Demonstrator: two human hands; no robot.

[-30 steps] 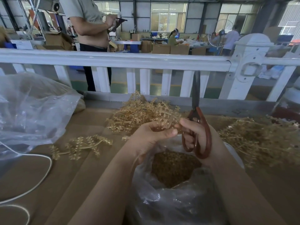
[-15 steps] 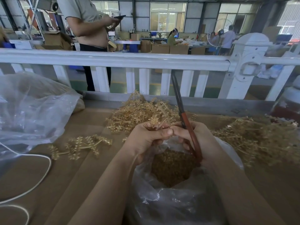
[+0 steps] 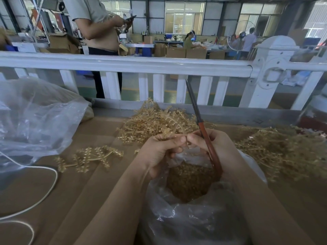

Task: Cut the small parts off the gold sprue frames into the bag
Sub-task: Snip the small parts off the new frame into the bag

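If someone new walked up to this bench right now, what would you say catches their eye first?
Probably the two hands meeting at centre over the open bag of cut gold parts: the left hand pinches a sprue frame, while the right hand grips red-handled scissors with blades pointing up toward the white railing. Next, the tangled gold sprue piles behind the hands and at far right.

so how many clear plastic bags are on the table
2. One clear plastic bag sits open below the hands, holding cut gold parts. A second clear bag lies crumpled at the far left. Others may be out of frame.
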